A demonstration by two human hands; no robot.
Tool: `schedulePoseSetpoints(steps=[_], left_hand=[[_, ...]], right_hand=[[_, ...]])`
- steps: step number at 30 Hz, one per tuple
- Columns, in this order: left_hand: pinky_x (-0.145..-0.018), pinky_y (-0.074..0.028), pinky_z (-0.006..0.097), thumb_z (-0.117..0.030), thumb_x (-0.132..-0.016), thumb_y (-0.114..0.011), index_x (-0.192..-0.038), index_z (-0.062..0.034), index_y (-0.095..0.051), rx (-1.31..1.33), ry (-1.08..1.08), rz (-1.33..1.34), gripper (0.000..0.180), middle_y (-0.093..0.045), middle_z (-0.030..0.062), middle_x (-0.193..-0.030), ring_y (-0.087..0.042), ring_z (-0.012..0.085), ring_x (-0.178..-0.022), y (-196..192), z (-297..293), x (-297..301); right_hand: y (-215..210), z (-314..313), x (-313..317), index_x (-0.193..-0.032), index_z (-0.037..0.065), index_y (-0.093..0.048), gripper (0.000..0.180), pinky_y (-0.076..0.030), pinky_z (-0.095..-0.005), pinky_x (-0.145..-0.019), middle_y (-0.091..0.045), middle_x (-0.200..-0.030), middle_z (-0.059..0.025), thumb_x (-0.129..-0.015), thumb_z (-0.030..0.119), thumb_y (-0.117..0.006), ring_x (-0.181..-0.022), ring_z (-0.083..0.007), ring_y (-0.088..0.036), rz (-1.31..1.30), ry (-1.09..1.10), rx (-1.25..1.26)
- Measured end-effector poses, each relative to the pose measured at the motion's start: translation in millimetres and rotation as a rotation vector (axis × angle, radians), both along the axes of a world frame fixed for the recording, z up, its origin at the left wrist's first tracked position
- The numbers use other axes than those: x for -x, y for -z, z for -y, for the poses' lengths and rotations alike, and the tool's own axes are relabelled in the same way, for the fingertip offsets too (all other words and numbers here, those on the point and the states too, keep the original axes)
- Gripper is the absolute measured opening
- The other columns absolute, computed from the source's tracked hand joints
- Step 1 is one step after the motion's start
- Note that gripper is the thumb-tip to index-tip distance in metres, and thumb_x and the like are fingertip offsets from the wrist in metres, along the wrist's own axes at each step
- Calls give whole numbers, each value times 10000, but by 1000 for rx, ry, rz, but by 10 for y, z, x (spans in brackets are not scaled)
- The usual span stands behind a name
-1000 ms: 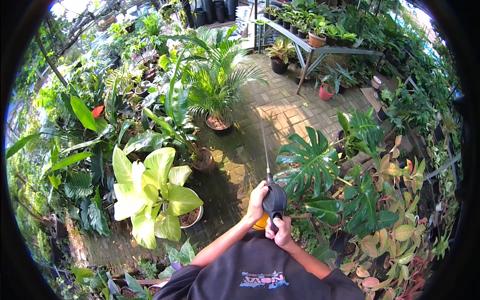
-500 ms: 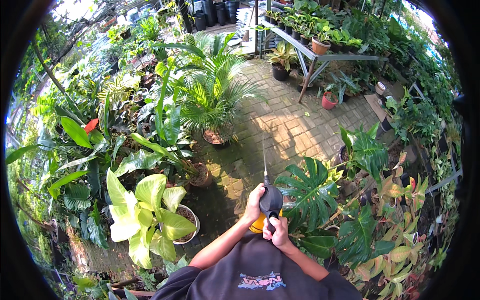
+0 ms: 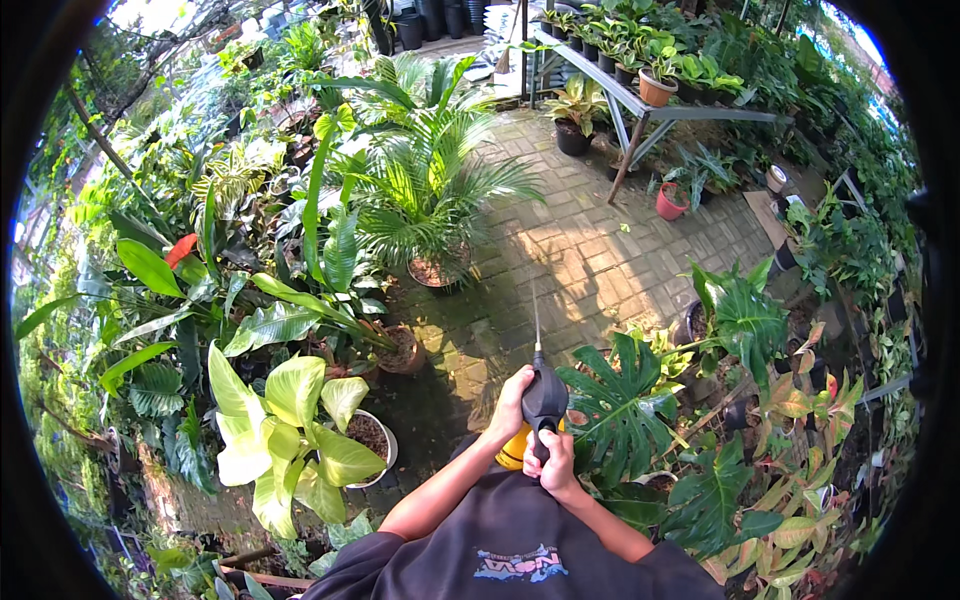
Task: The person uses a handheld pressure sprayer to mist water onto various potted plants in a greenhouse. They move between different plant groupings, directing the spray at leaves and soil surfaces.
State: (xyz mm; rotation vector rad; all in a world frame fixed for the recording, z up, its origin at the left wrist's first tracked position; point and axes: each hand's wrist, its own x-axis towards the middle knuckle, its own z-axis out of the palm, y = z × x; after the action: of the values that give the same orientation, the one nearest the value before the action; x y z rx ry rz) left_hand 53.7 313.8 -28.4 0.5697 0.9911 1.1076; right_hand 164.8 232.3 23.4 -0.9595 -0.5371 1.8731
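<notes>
Pump sprayer [image 3: 545, 393] at five o'clock from centre! Left fingers [image 3: 513, 398] curl against its black head; right fingers [image 3: 556, 450] wrap its handle [image 3: 546, 432]. A white pot [image 3: 391, 452] of brown soil [image 3: 366, 432] sits at seven, a black pot [image 3: 435, 286] bearing a palm [image 3: 440, 190] at ten, a red pot [image 3: 671, 208] at two.

We seem to be in a plant nursery. Small potted plants [image 3: 607, 62] line the table's [image 3: 715, 115] left edge, and we see stacked black pots [image 3: 430, 20] beyond its far corner.
</notes>
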Motion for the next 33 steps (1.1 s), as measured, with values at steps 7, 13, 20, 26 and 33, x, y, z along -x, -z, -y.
schedulePoseSetpoints(steps=[7, 13, 20, 26, 33], left_hand=[[-989, -416, 318, -351, -975, -507, -1288, -35, -525, -29, -98, 52, 446, -605, 67, -1154, -556, 160, -1074, 74, -86, -80], [-1029, -385, 309, -347, -988, -486, -1289, -20, -526, -12, -17, 55, 446, -593, 71, -1198, -536, 159, -1117, -12, -122, -60], [-767, -399, 260, -258, -1001, -417, -977, -29, -534, -237, 17, -183, 258, -520, 4, -881, -458, 80, -814, -137, -194, -82], [-835, -475, 343, -107, -912, -615, -1080, -13, -560, -544, -142, -699, 200, -604, 97, -1006, -588, 207, -950, -461, -203, 305], [-721, -440, 396, -141, -832, -654, -679, -26, -543, -1247, 331, -1088, 221, -580, 95, -764, -574, 266, -811, -1108, -346, 576]], right_hand=[[4, -125, -156, -794, 32, -503, 339, -307, -224, -371, -431, -531, -6, -943, 336, -491, -398, -78, -386, 19, -59, -24], [32, -212, -155, -804, 36, -505, 338, -303, -220, -369, -413, -538, 12, -945, 344, -498, -400, -71, -381, 26, -75, -26], [169, -187, -196, -780, 31, -490, 378, -301, -246, -370, -404, -510, -26, -915, 383, -482, -384, -105, -366, 8, -99, -7], [137, -275, -142, -784, 28, -498, 315, -292, -223, -376, -431, -566, -8, -931, 306, -494, -413, -74, -369, -52, -178, -34], [11, -288, 2, -831, 33, -485, 243, -312, -217, -392, -436, -612, 0, -901, 264, -515, -430, -71, -385, -12, -307, -122]])
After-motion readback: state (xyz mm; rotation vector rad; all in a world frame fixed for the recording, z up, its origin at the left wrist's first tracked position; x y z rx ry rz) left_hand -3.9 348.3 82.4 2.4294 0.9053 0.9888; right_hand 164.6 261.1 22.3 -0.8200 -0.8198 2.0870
